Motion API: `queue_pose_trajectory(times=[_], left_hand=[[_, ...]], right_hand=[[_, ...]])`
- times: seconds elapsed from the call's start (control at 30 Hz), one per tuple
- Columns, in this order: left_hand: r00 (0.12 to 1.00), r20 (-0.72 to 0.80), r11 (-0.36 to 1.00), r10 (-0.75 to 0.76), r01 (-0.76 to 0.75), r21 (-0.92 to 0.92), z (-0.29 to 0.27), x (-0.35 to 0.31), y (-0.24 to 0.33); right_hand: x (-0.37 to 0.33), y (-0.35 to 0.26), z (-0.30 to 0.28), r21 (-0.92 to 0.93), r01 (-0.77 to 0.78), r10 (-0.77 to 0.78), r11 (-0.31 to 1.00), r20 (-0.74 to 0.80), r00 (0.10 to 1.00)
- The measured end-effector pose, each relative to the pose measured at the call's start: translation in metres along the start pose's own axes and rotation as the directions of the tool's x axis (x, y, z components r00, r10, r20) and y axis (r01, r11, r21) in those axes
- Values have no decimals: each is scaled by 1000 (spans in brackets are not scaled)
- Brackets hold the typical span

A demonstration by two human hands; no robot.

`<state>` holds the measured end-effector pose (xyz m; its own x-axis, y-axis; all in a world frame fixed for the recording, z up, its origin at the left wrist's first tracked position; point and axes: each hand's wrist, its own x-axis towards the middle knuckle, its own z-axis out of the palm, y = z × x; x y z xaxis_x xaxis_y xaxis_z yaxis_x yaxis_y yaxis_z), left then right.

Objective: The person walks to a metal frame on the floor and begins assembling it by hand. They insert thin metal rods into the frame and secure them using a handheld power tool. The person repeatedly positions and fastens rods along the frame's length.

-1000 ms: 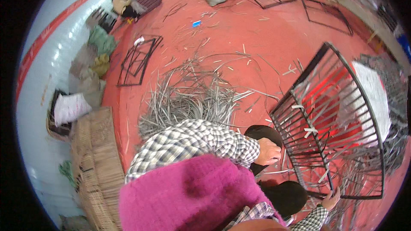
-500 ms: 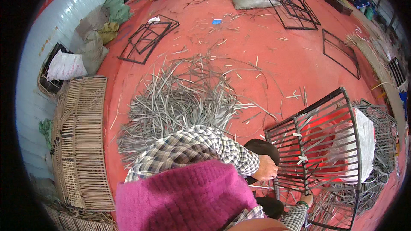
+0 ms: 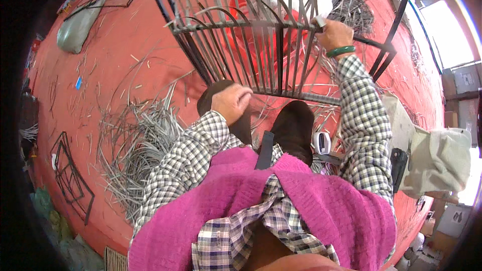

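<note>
The black, angular metal frame strung with flat grey strips (image 3: 291, 70) is standing tilted just beyond the knees, its middle crossbar running across the upper view. The right hand (image 3: 335, 36), wearing a smooth green bangle (image 3: 341, 51) at the wrist, is grasping the crossbar's right end, fingers curled; a small pale-grey piece (image 3: 320, 21) is showing at the fingertips, and I cannot tell whether it is being pinched too. The left hand (image 3: 232, 104) is hovering or resting (contact unclear) over the dark-trousered left knee (image 3: 215, 90), slightly blurred, seemingly released, fingers loosely bent. Several strips are curving loose over the crossbar. Behind the frame, a bulky white plastic sack (image 3: 319, 0) is showing. A tangled heap of grey strips (image 3: 143, 145) is lying left of the legs; a white, rounded plastic object (image 3: 322, 143) is sitting beside the right knee (image 3: 295, 120).
</note>
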<state>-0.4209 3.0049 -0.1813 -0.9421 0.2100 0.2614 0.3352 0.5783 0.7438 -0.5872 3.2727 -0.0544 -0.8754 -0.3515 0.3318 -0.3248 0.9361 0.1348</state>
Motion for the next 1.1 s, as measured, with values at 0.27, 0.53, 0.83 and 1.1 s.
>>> queue_pose_trajectory(times=[0.27,0.53,0.83,1.1], left_hand=[[689,-472,772,550,-204,602,-120,82,51],[449,-335,493,828,-301,816,-224,87,139],[810,-165,601,563,-264,754,-218,41,189],[948,88,809,307,-309,500,-181,36,114]], right_hand=[[-26,-35,-158,-35,136,-139,990,-392,909],[-49,-47,-230,51,201,-149,978,-501,852],[-101,-29,-207,164,302,-192,939,-478,857],[-127,-67,-103,321,215,-115,922,-301,947]])
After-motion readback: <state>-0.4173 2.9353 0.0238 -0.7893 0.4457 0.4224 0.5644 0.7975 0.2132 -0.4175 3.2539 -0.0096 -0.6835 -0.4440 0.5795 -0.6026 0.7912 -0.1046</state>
